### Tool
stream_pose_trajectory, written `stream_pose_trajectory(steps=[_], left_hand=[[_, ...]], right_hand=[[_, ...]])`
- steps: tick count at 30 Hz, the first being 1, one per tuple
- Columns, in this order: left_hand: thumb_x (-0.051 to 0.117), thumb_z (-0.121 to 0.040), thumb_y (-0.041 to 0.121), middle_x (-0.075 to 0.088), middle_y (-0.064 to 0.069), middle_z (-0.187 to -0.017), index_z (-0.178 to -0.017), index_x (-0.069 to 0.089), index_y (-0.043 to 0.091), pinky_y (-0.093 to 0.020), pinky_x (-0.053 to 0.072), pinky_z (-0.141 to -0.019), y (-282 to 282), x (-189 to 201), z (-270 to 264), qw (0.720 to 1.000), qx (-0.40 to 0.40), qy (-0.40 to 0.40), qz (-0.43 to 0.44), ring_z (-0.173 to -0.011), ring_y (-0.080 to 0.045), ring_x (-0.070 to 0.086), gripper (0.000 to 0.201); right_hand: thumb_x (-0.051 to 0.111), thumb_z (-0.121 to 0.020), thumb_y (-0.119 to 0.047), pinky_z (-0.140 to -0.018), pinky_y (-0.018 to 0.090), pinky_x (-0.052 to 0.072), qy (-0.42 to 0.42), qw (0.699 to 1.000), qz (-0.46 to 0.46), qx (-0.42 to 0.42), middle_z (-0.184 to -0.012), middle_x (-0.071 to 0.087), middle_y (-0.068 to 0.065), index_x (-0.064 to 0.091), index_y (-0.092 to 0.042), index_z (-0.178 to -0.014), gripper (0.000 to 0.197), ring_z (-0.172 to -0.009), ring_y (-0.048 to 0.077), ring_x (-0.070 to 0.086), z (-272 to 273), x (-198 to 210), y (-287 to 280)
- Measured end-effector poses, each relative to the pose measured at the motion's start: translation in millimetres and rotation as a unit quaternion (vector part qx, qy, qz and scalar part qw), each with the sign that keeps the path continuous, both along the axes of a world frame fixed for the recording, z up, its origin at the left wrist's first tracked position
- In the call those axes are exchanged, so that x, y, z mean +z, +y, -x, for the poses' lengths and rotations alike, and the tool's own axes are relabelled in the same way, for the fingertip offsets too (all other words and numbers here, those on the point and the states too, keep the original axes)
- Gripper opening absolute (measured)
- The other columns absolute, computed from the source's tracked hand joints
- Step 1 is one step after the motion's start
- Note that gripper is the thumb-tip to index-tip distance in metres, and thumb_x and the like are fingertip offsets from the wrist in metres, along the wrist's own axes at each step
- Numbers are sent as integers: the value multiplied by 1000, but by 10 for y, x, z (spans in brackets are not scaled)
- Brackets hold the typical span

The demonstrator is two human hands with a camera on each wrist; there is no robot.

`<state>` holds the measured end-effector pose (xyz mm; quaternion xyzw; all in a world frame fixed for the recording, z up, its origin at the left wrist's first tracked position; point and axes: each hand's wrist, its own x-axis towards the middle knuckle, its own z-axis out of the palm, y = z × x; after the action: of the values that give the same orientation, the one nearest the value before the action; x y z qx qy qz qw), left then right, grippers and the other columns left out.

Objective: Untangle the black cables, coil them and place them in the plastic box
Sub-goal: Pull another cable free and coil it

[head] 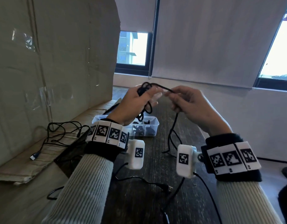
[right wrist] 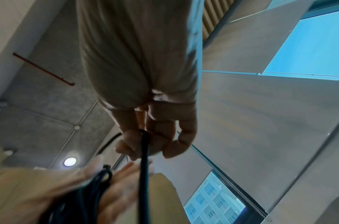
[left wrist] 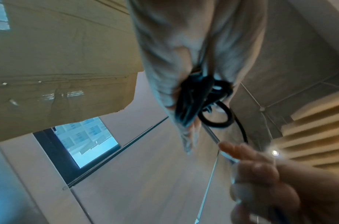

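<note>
Both hands are raised above the dark table. My left hand holds a bundle of black cable loops wound round its fingers; the coil shows between thumb and fingers in the left wrist view. My right hand pinches the free strand of the same cable, which runs from the coil and hangs down to the table. The strand passes through the right fingers. A clear plastic box with black cables inside stands behind the left wrist.
A large cardboard sheet leans at the left. More black cable with a USB plug lies tangled on flattened cardboard. Another black cable with a plug lies on the near table. Windows and blinds stand behind.
</note>
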<state>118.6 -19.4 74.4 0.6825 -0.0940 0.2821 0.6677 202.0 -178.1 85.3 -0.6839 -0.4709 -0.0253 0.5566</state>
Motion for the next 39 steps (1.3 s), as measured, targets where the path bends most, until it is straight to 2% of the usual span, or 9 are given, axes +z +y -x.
stream_pose_trajectory(steps=[4, 10, 13, 15, 19, 26, 32, 35, 39], left_hand=[[37, -102, 22, 64, -9, -121, -111, 55, 8, -34, 55, -90, 107, 96, 39, 987, -18, -69, 144, -118, -23, 60, 25], [28, -103, 34, 71, 5, -97, -108, 51, 19, -58, 48, -92, 297, 146, 129, 954, -74, -146, 250, -112, -25, 64, 28], [35, -102, 33, 58, 10, -67, -96, 51, 21, -56, 54, -82, 285, 142, 130, 925, -63, -176, 331, -76, -11, 69, 21], [42, -101, 30, 50, 8, -63, -88, 50, 18, -34, 57, -59, 248, 148, 116, 916, 3, -181, 359, -53, -5, 56, 19], [49, -99, 28, 45, 5, -67, -84, 46, 15, -19, 32, -38, 331, 81, 45, 949, 213, -156, 175, -45, -7, 44, 20], [50, -97, 36, 59, 9, -67, -93, 58, 17, -18, 45, -59, 350, -134, -75, 911, 306, -52, -271, -55, 1, 54, 21], [53, -76, 72, 64, 3, -67, -93, 65, 16, -23, 46, -49, 151, -90, 31, 954, 153, 59, -250, -50, -9, 55, 59], [75, -71, 53, 69, 10, -72, -100, 67, 23, -28, 55, -61, 172, -82, 58, 929, 144, 103, -325, -59, -5, 61, 43], [66, -89, 24, 70, 0, -67, -98, 65, 5, -27, 50, -53, 117, -64, 88, 963, 65, 112, -236, -53, -18, 58, 21]], right_hand=[[40, -102, -10, -53, 23, 40, -20, 994, 104, 3, -57, 49, 0, 56, -15, -85, 24, -47, 7, 45, 14, -120, 182], [38, -104, -25, -55, 26, 35, -31, 967, 240, 80, -49, 46, -14, 60, -18, -92, 26, -48, 6, 39, 9, -316, 330], [37, -104, -28, -60, 19, 37, -49, 935, 333, 108, -52, 53, -26, 62, -16, -103, 28, -48, -3, 44, 46, -337, 313], [41, -103, -27, -69, 22, 40, -54, 915, 384, 112, -60, 56, -25, 65, -19, -108, 26, -58, -3, 47, 62, -317, 277], [47, -100, -25, -70, 23, 38, -105, 890, 428, 112, -56, 55, -32, 70, -22, -105, 23, -56, -7, 49, 69, -158, 103], [50, -95, -32, -58, 32, 25, -87, 977, 154, 121, -61, 34, 0, 71, -21, -89, 23, -59, 21, 28, 124, 113, -188], [50, -99, -21, -56, 26, 31, -80, 996, 15, 34, -64, 50, -1, 68, -23, -83, 25, -54, 9, 35, 35, 28, -31], [51, -99, -18, -56, 23, 31, -57, 998, 5, 1, -54, 51, -18, 69, -24, -82, 26, -51, 4, 34, 3, -34, 23], [56, -97, -21, -56, 22, 36, -3, 1000, -6, -27, -47, 50, -19, 69, -18, -82, 20, -47, 0, 37, -3, -65, 30]])
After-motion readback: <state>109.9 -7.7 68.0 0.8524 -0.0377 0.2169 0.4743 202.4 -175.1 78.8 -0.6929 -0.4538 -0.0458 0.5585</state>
